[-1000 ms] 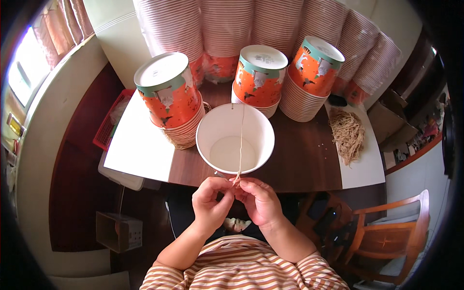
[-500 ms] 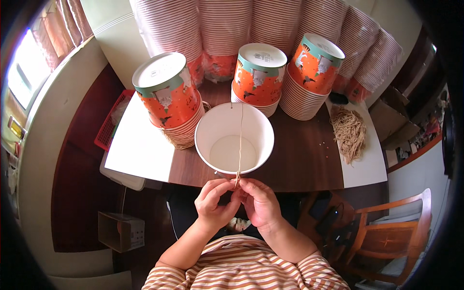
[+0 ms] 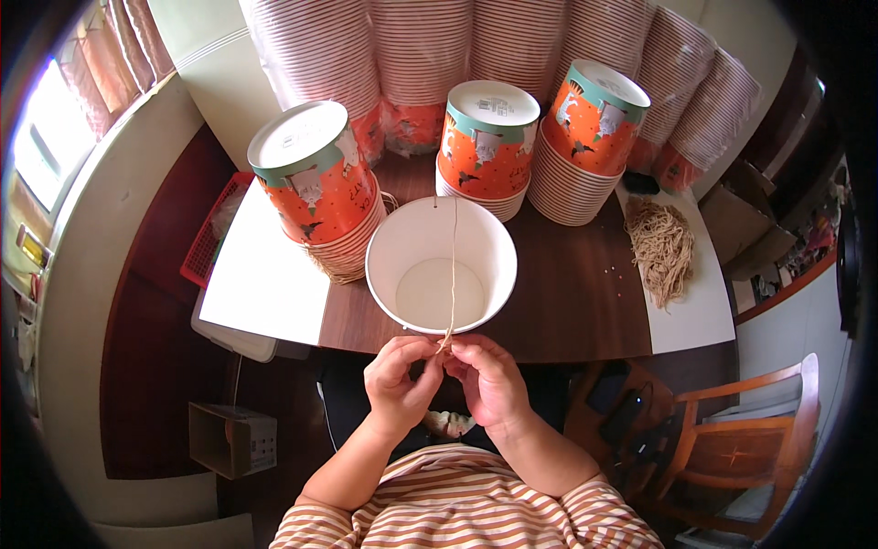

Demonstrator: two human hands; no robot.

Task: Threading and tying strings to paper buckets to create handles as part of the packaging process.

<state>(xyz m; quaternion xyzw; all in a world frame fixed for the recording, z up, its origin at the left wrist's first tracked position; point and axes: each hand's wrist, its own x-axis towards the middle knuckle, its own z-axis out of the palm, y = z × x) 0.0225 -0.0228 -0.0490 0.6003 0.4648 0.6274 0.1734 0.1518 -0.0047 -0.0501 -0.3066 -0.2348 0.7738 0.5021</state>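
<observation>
A paper bucket, white inside, stands mouth up at the table's front edge. Thin beige string runs from its far rim across the opening to the near rim. There my left hand and my right hand meet, fingertips pinched together on the string just outside the rim. Both hands are closed on it; the exact crossing of the strands between the fingertips is too small to make out. A small dark hole shows in the bucket's far wall, near the rim.
Upside-down stacks of orange-and-green buckets stand at the left, the middle and the right. Wrapped bucket stacks line the back. A heap of beige string lies on the right side; a wooden chair stands beyond it.
My left hand has shifted slightly left, and its fingers have changed position a little at the string. The bucket and stacks look the same, apart from a small shift of the whole view.
</observation>
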